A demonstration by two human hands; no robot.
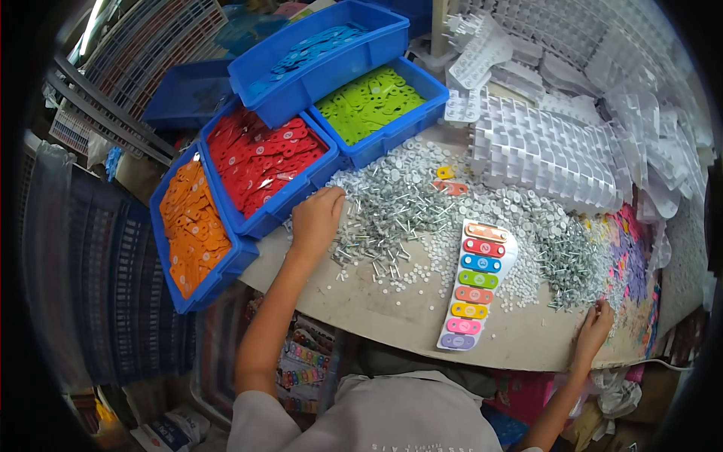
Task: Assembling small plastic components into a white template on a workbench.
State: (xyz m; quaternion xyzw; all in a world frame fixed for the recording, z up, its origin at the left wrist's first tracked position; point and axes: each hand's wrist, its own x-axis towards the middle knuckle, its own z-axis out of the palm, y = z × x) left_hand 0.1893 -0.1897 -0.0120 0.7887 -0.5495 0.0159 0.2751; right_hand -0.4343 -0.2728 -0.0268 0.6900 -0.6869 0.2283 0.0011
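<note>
At the left edge of a heap of metal screws (395, 215) and small white caps, my left hand (316, 218) is closed, fingertips bent into the pieces. Whatever it grips is hidden. My right hand (596, 328) is also closed, pinching at the near edge of a second screw pile (568, 267); any piece in its fingers is too small to make out. Between the hands lies a white toy xylophone (476, 286) with a column of coloured bars. The upper bars show white round caps at their ends; the lower ones show dark holes.
Blue bins hold red bars (263, 162), orange bars (192, 230), green bars (369, 105) and light-blue bars (312, 53). White plastic frames (550, 147) are stacked at the back right. Purple and pink pieces (633, 248) lie at the far right. The table's curved edge (361, 331) runs before me.
</note>
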